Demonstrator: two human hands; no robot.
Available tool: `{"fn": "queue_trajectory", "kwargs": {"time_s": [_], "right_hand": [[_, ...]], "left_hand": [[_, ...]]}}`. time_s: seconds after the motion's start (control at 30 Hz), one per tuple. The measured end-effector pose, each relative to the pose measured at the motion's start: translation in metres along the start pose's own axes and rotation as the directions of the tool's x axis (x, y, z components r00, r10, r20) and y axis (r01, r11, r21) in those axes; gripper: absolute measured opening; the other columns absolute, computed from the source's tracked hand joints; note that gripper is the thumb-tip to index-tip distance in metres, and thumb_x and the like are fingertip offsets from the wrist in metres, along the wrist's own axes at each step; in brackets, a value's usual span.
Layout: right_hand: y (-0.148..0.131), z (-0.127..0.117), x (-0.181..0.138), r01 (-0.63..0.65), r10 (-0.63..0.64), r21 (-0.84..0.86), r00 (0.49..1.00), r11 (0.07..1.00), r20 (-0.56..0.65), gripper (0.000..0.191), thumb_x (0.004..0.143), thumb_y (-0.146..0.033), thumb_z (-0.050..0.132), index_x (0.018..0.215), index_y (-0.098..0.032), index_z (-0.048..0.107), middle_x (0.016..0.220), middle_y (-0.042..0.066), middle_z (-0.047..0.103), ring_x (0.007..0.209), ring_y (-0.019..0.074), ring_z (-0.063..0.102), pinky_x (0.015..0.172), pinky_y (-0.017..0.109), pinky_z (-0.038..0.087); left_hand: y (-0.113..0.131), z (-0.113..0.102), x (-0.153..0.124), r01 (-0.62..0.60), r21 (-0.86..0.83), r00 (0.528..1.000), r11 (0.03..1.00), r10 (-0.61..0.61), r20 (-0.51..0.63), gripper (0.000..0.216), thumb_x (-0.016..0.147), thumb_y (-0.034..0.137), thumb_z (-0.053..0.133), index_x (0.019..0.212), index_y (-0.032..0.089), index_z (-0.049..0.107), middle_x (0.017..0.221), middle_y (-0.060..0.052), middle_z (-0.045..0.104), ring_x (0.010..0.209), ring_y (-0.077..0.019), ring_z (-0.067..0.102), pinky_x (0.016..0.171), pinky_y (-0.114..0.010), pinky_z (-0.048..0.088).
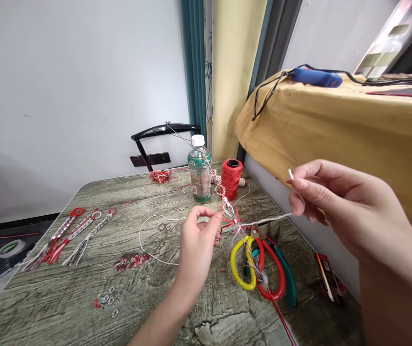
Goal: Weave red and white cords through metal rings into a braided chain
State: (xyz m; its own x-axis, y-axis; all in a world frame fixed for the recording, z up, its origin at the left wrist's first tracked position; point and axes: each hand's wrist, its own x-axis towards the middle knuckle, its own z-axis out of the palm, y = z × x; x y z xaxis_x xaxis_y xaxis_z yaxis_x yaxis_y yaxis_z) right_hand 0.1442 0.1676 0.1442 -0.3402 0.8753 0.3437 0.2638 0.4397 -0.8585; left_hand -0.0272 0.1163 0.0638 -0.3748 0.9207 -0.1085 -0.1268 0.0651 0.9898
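My right hand is raised at the right, thumb and fingertips pinching a white cord, its short tip sticking up. The cord runs left, taut, to a hanging braid of red, white and dark threads with metal pieces. My left hand is beside the braid, fingers curled and thumb closed against them; what it pinches is hidden. A loose white cord loop passes behind that hand. Under the braid lie scissors with yellow and red handles and green-handled pliers.
A bottle and a red thread spool stand at the back. Finished braids, metal nuts and red scraps lie on the left of the table. Behind is a black chair; a small box lies right.
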Motion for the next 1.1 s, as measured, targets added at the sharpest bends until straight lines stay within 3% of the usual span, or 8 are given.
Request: {"fn": "queue_trajectory", "kwargs": {"time_s": [0.13,0.27,0.43,0.6,0.73,0.8,0.93,1.1], "right_hand": [[0.006,-0.005,-0.001,-0.043,0.034,0.044,0.980,0.998,0.194,0.012,0.081,-0.032,0.053,0.081,-0.020,0.055,0.054,-0.002,0.057,0.044,0.0074,0.048,0.040,0.017,0.039],[0.008,-0.005,0.001,-0.077,0.071,0.016,0.971,0.997,0.229,0.013,0.082,-0.033,0.052,0.083,-0.020,0.054,0.054,-0.002,0.056,0.045,0.0083,0.049,0.041,0.018,0.041],[0.015,-0.010,0.002,-0.079,0.116,-0.141,0.953,0.987,0.280,0.019,0.083,-0.037,0.047,0.084,-0.019,0.053,0.055,-0.001,0.055,0.049,0.0096,0.050,0.045,0.019,0.042],[0.026,-0.020,0.004,-0.021,0.136,-0.423,0.961,0.906,0.242,0.020,0.083,-0.040,0.046,0.082,-0.023,0.056,0.052,-0.004,0.055,0.044,0.0082,0.046,0.040,0.018,0.034],[0.024,-0.010,0.000,0.085,-0.053,-0.584,0.996,0.807,0.072,0.017,0.076,-0.034,0.058,0.091,-0.027,0.059,0.067,-0.004,0.060,0.048,0.0085,0.048,0.044,0.020,0.035],[0.017,0.004,-0.005,0.151,-0.107,-0.543,0.988,0.826,0.112,0.022,0.075,-0.029,0.060,0.096,-0.028,0.058,0.075,-0.004,0.062,0.052,0.0086,0.050,0.048,0.020,0.037],[0.006,0.031,-0.012,0.237,-0.065,-0.298,0.869,0.925,0.490,0.020,0.078,-0.019,0.057,0.096,-0.026,0.058,0.078,-0.005,0.064,0.059,0.0086,0.055,0.055,0.019,0.040],[0.005,0.037,-0.008,0.199,-0.061,-0.204,0.842,0.959,0.536,0.011,0.079,-0.015,0.054,0.080,-0.021,0.063,0.071,-0.005,0.062,0.061,0.0079,0.054,0.057,0.018,0.039]], "left_hand": [[-0.001,0.003,-0.011,-0.044,0.185,0.998,0.982,0.036,0.047,0.018,0.071,0.037,0.059,0.069,0.019,0.056,0.045,0.006,0.042,0.041,-0.0094,0.035,0.040,-0.020,0.026],[-0.003,0.003,-0.015,-0.108,0.348,0.992,0.931,0.077,0.101,0.008,0.065,0.025,0.063,0.060,0.019,0.063,0.052,0.002,0.049,0.044,-0.0104,0.035,0.042,-0.021,0.022],[0.002,-0.005,-0.014,-0.022,0.466,0.981,0.885,-0.070,0.179,0.010,0.065,0.026,0.060,0.060,0.019,0.063,0.047,0.003,0.047,0.041,-0.0101,0.034,0.042,-0.022,0.022],[0.016,-0.008,-0.013,0.116,0.344,0.957,0.932,-0.197,0.211,0.007,0.061,0.016,0.063,0.063,0.019,0.057,0.055,0.000,0.059,0.048,-0.0107,0.048,0.046,-0.021,0.032],[0.027,-0.012,-0.013,0.145,0.278,0.945,0.950,-0.216,0.247,0.014,0.061,0.015,0.065,0.059,0.019,0.052,0.053,0.001,0.058,0.046,-0.0084,0.045,0.043,-0.019,0.031],[0.030,-0.015,-0.013,0.128,0.239,0.935,0.963,-0.197,0.294,0.013,0.061,0.016,0.066,0.058,0.018,0.053,0.053,0.002,0.056,0.046,-0.0075,0.044,0.043,-0.018,0.030],[0.034,-0.022,-0.012,0.114,0.159,0.915,0.981,-0.166,0.368,0.012,0.062,0.017,0.068,0.060,0.018,0.056,0.054,0.003,0.053,0.045,-0.0054,0.041,0.038,-0.016,0.025],[0.038,-0.031,-0.009,0.106,0.128,0.925,0.986,-0.145,0.351,0.013,0.062,0.021,0.069,0.063,0.017,0.057,0.056,0.002,0.054,0.045,-0.0048,0.038,0.037,-0.015,0.023]]}}
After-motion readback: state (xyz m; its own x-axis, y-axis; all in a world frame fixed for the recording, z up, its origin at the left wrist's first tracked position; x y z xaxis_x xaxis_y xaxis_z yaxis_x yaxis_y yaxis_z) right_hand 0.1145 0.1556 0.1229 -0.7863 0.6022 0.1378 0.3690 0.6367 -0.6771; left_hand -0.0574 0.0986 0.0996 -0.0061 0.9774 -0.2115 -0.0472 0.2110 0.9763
